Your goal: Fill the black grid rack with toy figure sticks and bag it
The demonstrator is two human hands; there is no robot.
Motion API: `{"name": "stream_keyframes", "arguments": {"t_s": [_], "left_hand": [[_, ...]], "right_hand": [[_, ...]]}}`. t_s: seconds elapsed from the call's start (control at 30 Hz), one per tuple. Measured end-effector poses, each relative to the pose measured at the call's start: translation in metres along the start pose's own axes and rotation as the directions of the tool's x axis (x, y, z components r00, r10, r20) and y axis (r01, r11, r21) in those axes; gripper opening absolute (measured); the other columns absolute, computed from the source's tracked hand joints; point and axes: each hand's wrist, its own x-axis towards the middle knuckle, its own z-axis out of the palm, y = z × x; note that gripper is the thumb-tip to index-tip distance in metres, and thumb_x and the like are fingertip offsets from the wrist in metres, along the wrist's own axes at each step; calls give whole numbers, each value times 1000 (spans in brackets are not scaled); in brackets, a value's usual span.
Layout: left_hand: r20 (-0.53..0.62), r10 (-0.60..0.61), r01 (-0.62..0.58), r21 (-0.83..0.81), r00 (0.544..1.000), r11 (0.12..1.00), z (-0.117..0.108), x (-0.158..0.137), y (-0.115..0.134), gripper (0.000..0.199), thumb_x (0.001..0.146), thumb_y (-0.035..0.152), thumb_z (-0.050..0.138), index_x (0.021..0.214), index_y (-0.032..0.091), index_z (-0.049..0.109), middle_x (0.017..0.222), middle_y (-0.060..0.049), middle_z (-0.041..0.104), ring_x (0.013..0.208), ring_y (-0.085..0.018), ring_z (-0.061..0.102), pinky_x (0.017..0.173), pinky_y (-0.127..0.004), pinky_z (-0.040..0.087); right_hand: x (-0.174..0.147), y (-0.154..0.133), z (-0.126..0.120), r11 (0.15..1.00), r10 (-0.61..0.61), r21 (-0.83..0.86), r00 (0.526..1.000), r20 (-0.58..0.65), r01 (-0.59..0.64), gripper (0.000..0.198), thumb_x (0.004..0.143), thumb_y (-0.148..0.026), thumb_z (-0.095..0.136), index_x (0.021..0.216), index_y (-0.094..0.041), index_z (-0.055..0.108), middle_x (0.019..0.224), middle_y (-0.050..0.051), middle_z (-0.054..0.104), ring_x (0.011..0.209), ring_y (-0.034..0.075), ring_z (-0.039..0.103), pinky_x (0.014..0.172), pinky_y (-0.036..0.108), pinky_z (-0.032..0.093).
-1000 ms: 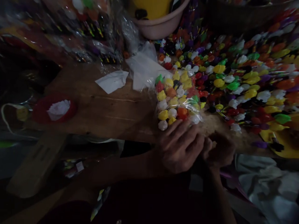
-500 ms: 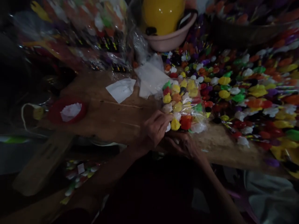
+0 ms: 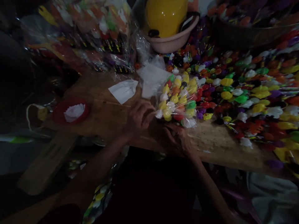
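Note:
A clear plastic bag (image 3: 175, 99) packed with small colourful plastic figures, yellow, white, green, orange and red, is on the wooden bench top in front of me. My right hand (image 3: 178, 138) is at its near end, fingers bent round the gathered plastic; shadow hides much of the grip. To the left of the bag, my left hand (image 3: 140, 116) has its fingers curled and pinched together close to the bag's edge. Blur and dim light keep me from making out what is in that pinch.
Loose figures on sticks (image 3: 240, 93) heap up on the right. Behind are a pink basin (image 3: 169, 43) with a yellow helmet-like object (image 3: 167, 15) and large filled bags (image 3: 93, 34). White paper (image 3: 123, 90) and a red dish (image 3: 58, 112) with paper slips lie left.
My left hand has moved left, away from the bag's near corner. The bag has tilted and its plastic looks more tightly gathered. My right hand stays at the bag's near end.

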Motion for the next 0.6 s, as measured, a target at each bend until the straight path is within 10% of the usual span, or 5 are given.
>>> {"name": "stream_keyframes", "arguments": {"t_s": [0.2, 0.33, 0.47, 0.6], "left_hand": [[245, 186, -197, 22, 952, 980, 12, 43, 24, 68, 88, 53, 68, 140, 15, 49, 146, -15, 53, 138, -36, 44, 115, -51, 40], [407, 188, -272, 158, 894, 949, 43, 65, 34, 15, 96, 22, 59, 108, 20, 67, 115, -7, 67, 105, -24, 62, 88, -35, 53], [295, 324, -403, 267, 899, 876, 57, 73, 32, 20, 98, 12, 49, 89, 17, 65, 91, -4, 66, 85, -18, 64, 69, -28, 48], [210, 489, -532, 276, 846, 801, 59, 70, 34, 21, 102, 19, 46, 90, 17, 63, 88, -3, 66, 75, -15, 62, 62, -27, 42]], "right_hand": [[-57, -4, -13, 946, 108, -235, 900, -423, -224, 38, 94, -40, 63, 63, -19, 54, 52, -2, 53, 46, 10, 47, 49, 24, 34], [-49, -9, -10, 980, 89, -158, 974, -210, -124, 26, 98, -33, 54, 79, -19, 64, 70, 3, 65, 57, 13, 59, 54, 23, 43], [-20, -13, -11, 995, 62, -73, 996, -61, -66, 27, 97, -29, 52, 118, -23, 68, 109, 9, 73, 89, 20, 71, 75, 29, 55], [-5, 6, -26, 993, 64, -99, 995, -76, -71, 24, 94, -33, 53, 104, -22, 73, 86, 5, 74, 73, 19, 68, 68, 29, 54]]}}
